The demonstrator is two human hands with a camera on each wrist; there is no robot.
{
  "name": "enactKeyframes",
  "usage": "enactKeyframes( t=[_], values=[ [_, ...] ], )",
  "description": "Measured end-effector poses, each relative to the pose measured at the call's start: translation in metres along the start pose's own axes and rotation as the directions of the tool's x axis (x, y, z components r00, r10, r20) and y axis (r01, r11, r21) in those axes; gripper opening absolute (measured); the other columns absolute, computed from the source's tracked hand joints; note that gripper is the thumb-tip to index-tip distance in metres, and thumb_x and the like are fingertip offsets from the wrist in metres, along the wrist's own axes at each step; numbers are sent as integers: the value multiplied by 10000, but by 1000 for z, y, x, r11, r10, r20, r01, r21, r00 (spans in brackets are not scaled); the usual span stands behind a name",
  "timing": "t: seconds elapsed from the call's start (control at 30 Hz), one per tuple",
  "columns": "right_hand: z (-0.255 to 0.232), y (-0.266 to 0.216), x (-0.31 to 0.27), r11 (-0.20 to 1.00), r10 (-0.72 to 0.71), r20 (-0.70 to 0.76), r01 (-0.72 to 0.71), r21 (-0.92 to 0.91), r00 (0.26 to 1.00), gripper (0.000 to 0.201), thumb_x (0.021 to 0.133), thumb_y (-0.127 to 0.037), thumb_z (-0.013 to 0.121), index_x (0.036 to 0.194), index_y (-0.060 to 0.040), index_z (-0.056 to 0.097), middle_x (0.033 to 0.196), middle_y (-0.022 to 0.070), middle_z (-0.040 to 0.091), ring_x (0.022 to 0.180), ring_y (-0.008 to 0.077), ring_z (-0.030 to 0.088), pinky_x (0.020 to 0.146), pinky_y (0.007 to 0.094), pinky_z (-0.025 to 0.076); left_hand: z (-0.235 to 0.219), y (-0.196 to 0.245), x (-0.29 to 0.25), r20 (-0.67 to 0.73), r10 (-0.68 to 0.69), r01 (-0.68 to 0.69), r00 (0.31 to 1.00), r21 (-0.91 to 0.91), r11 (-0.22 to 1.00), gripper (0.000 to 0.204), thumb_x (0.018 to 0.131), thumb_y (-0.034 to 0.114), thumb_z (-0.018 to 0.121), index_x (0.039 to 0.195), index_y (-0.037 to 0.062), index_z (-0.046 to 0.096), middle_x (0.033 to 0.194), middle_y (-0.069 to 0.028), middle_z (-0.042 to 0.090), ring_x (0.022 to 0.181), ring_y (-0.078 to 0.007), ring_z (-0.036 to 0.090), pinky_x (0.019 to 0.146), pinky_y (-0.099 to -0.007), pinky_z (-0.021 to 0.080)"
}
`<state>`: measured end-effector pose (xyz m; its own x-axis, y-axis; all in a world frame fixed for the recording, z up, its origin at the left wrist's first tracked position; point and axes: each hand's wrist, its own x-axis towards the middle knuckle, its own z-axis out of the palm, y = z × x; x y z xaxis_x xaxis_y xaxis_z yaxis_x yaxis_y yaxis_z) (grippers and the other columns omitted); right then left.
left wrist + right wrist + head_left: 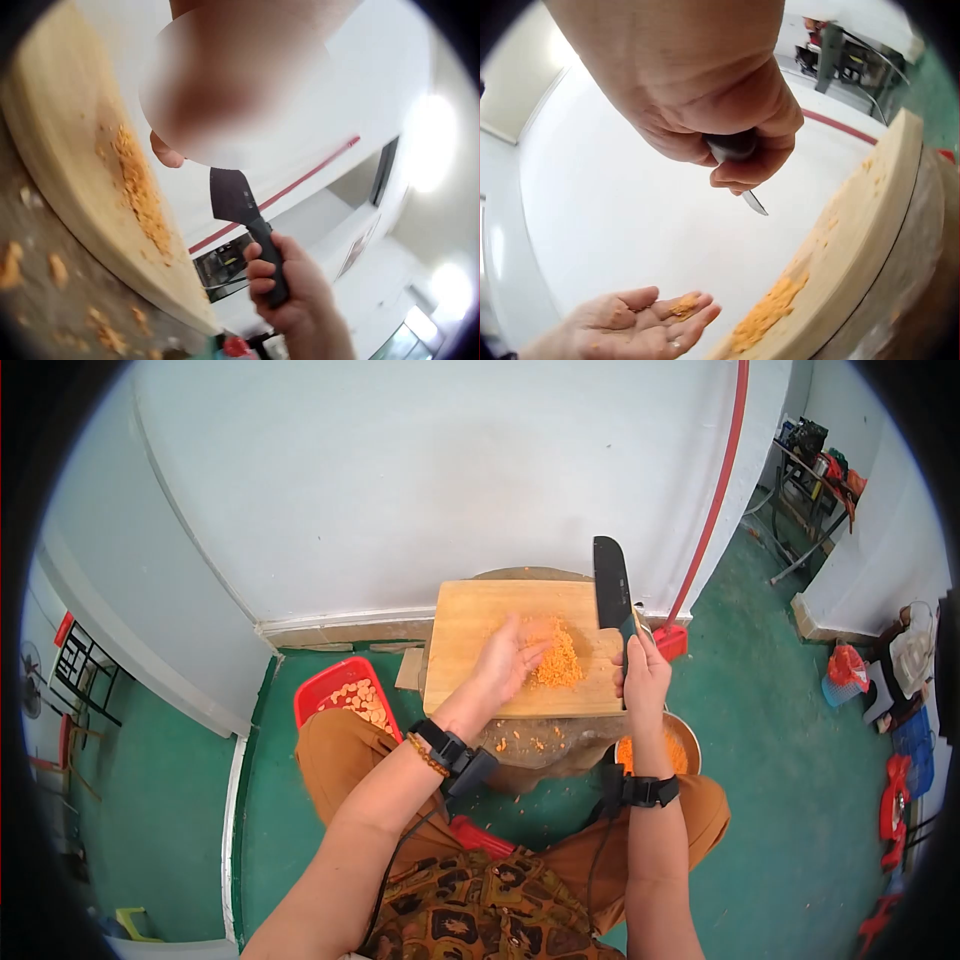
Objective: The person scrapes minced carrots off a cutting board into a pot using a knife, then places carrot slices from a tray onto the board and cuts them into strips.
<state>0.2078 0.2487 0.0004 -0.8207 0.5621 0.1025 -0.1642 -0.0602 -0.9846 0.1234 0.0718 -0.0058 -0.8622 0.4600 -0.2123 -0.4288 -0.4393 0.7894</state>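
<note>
A heap of chopped orange bits (558, 660) lies on the wooden cutting board (465, 630). My left hand (508, 663) is over the board at the heap's left side, palm turned up with relaxed fingers; the right wrist view shows some orange bits (684, 306) on its fingers. My right hand (647, 672) grips the black handle (274, 274) of a knife at the board's right edge. The knife's dark, broad blade (611, 582) points away from me, raised clear of the heap. In the left wrist view my left hand (225, 82) is mostly blurred.
The board rests on a stone-like block (530, 752) with scattered crumbs. A red tray (390, 705) of pale orange slices stands at the left, a bowl (697, 755) of orange bits at the lower right. A white wall (420, 490) rises behind, with a red pole (722, 470).
</note>
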Motion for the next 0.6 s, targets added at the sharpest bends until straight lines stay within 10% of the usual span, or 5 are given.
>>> enactKeyframes(
  t=[0.07, 0.17, 0.23, 0.37, 0.6],
  values=[
    [-17, 17, 15, 851, -290, 19, 267, -453, 957, 332, 948, -207, 498, 1225, -50, 593, 609, 43, 543, 530, 54, 512, 427, 251, 394, -1, 3, -5, -32, 65, -58, 997, 200, 978, 564, 1001, 438, 333, 1307, -23, 444, 1317, -161, 499, 1269, -252, 424, 1028, -375, 339],
    [-23, -2, 8, 646, -323, 124, 315, -695, 938, 296, 924, -183, 523, 1173, -48, 608, 632, 134, 585, 537, 175, 582, 498, 322, 452, -10, 4, -7, 58, 83, -98, 995, 359, 928, 536, 996, 414, 382, 1297, -21, 470, 1307, -126, 516, 1269, -223, 408, 1053, -372, 296],
    [-27, 4, 12, 563, -326, 196, 357, -746, 925, 292, 901, -171, 549, 1153, -34, 604, 682, 191, 604, 599, 291, 605, 550, 388, 471, -19, -1, 5, 178, 72, -136, 981, 383, 914, 537, 990, 411, 410, 1294, -26, 477, 1309, -109, 518, 1280, -205, 387, 1061, -372, 285],
    [-26, 25, 10, 391, -350, 408, 527, -755, 843, 286, 878, -168, 571, 1136, -46, 599, 762, 231, 621, 703, 388, 620, 609, 461, 481, -17, 5, 2, -19, 98, -76, 995, 487, 870, 464, 983, 381, 435, 1234, 9, 551, 1234, -79, 554, 1127, -174, 466, 973, -330, 343],
    [-12, -9, -27, 581, -241, 525, 554, -595, 816, 277, 887, -135, 571, 1144, -34, 599, 746, 190, 612, 679, 301, 603, 612, 368, 481, -46, 14, 25, -151, 168, -76, 974, 481, 873, 285, 944, 207, 535, 1169, 48, 608, 929, 8, 621, 789, -67, 491, 705, -220, 395]
  ],
)
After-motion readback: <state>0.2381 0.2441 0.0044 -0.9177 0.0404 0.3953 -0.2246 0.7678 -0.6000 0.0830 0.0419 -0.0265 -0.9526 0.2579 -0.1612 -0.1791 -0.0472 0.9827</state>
